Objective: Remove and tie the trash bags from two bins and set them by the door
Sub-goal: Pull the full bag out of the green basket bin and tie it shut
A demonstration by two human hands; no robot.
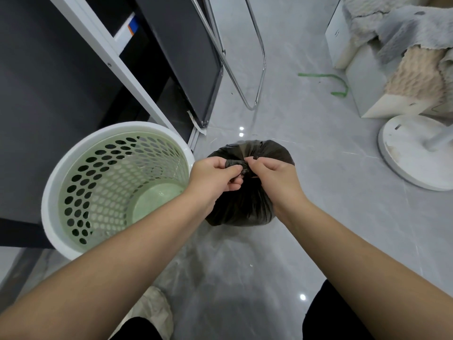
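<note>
A full black trash bag [245, 207] sits on the grey floor in the middle of the head view. Its gathered neck is twisted between my two hands. My left hand [215, 176] pinches the twisted plastic from the left, and my right hand [269, 176] pinches it from the right, both directly over the bag. To the left stands a pale green perforated bin [81, 192] with a white rim; it has no bag inside.
A dark desk with white frame [117, 67] runs along the left. Chrome chair legs [257, 77] stand behind the bag. A white round fan base [407, 153] and white boxes with fleece [402, 77] sit right. A green strip [338, 81] lies on the floor.
</note>
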